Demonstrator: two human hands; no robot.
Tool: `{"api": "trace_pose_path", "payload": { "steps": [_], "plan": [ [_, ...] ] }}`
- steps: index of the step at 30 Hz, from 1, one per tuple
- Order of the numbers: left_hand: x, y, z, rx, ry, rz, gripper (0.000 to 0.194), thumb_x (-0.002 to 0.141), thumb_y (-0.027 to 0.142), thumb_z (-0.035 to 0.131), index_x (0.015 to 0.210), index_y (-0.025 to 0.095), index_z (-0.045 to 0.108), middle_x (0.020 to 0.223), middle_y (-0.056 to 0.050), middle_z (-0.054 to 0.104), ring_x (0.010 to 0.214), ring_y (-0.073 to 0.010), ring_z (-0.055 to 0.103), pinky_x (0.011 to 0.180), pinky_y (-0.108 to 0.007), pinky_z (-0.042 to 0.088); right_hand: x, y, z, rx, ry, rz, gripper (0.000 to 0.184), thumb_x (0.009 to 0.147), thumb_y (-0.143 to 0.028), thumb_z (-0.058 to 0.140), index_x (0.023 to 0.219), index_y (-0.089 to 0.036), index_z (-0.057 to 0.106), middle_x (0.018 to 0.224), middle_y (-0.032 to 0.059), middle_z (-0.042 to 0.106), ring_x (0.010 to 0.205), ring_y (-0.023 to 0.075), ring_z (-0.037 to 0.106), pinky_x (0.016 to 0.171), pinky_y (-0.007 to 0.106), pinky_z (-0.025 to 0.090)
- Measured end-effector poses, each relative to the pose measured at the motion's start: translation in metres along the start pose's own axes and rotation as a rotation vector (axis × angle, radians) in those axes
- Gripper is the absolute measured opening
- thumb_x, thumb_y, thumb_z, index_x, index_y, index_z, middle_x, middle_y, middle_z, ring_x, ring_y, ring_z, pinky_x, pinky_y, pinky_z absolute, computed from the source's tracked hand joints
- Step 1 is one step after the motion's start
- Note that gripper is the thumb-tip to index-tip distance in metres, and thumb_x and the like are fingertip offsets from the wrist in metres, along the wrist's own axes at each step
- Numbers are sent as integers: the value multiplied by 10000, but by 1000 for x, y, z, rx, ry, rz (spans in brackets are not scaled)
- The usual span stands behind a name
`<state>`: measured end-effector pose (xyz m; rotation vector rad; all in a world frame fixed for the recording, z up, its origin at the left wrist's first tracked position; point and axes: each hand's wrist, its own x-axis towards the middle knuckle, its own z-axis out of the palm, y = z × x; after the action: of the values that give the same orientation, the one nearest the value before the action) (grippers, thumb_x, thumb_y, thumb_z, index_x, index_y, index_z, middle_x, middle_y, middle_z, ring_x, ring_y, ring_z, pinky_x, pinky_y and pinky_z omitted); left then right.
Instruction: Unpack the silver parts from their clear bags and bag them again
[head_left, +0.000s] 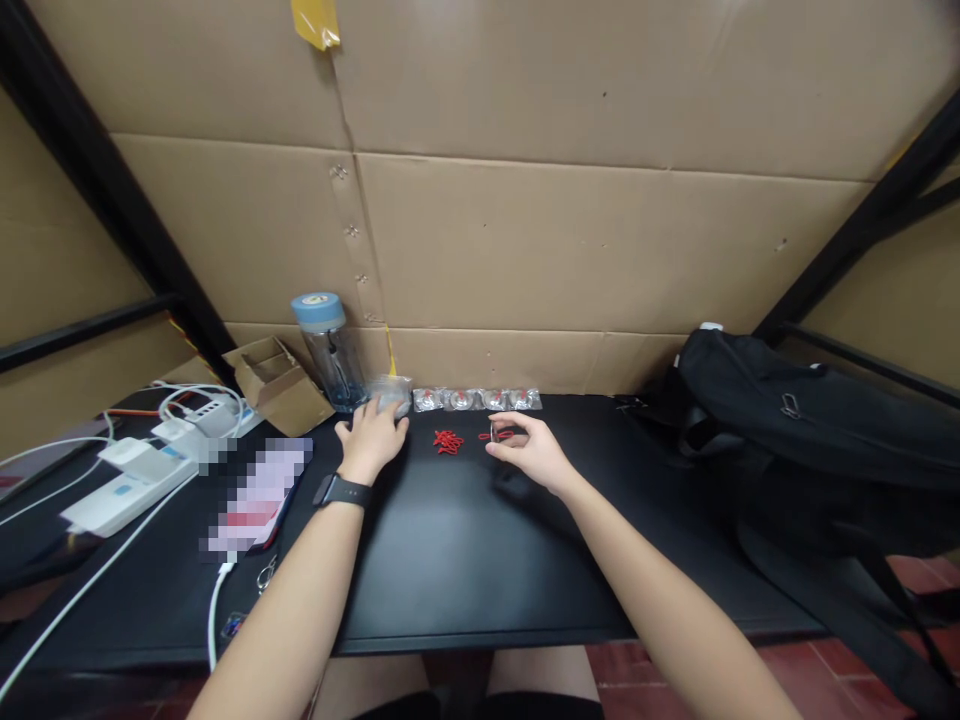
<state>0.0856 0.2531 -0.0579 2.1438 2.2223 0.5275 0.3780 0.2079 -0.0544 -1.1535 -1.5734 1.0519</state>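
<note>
At centre, the right hand (534, 455) pinches a thin piece with red cord (505, 436); the left hand (373, 437) spreads over a clear bag (399, 384). Left of centre, the bottle (318, 312) lid's label is too small to read.

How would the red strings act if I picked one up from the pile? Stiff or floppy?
Probably floppy: the red strings lie in a curly, messy pile. They're likely light, because each one looks thin. Pulling one might drag others along, since they cross over each other.
</note>
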Motion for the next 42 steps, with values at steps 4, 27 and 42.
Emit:
{"api": "trace_pose_path", "payload": {
  "steps": [4, 27, 42],
  "plan": [
    [2, -8, 4, 20, -105, 24, 448, 958, 384, 418, 1350, 333, 629, 1429, -135, 597, 1259, -409, 518, 1000, -679, 339, 0, -1, 0, 6, -8, -9, 533, 712, -377, 837, 1194, -206, 687, 1129, 84, 690, 731, 142, 695, 710, 287, 586],
    [-11, 30, -21, -149, 256, 271, 452, 937, 216, 475, 1379, 255, 564, 1432, -103, 576, 1308, -286, 520, 1075, -455, 343, -2, -23, -30, -10, 92, -79, 525, 728, -385, 811, 1201, -205, 673, 1156, 98, 693, 732, 160, 705, 662, 277, 588],
    [-63, 103, 5, -382, -228, 824, 310, 1026, 444, 443, 1100, 234, 659, 1028, -78, 743, 964, -243, 694, 944, -368, 493, -2, -24, -60, -253, 160, -202, 455, 760, -332, 774, 1195, -220, 699, 1168, 90, 679, 735, 161, 716, 669, 274, 587]
  ]
}}
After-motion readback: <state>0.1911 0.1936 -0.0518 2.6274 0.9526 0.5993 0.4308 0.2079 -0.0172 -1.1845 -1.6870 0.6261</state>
